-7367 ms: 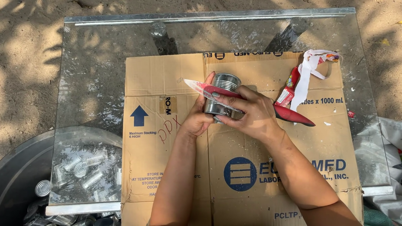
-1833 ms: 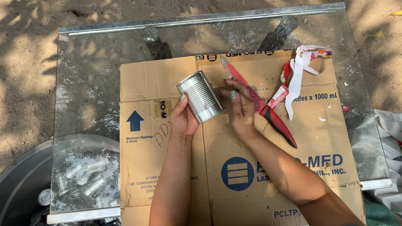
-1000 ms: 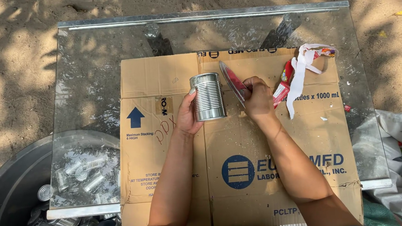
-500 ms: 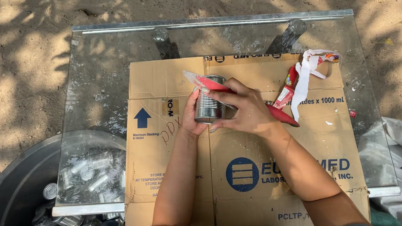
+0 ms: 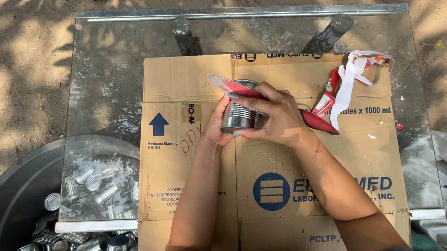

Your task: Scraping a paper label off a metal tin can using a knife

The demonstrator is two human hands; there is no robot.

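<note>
Ribbed tin can point(image 5: 237, 115) is sitting upright-ish over the middle of the flattened cardboard box point(image 5: 194, 158) on the glass bench point(image 5: 103, 96). Left hand point(image 5: 218, 127) is cupped around its left side, and right hand point(image 5: 277, 118) is wrapped over the right side, pinching a red label strip point(image 5: 242, 89) that runs across the can's top and out past the wrist. Down left there's a big grey tub point(image 5: 10, 190) full of stripped cans. Further back right, a crumpled wad of red and white labels point(image 5: 352, 76) lies on the cardboard.
</note>
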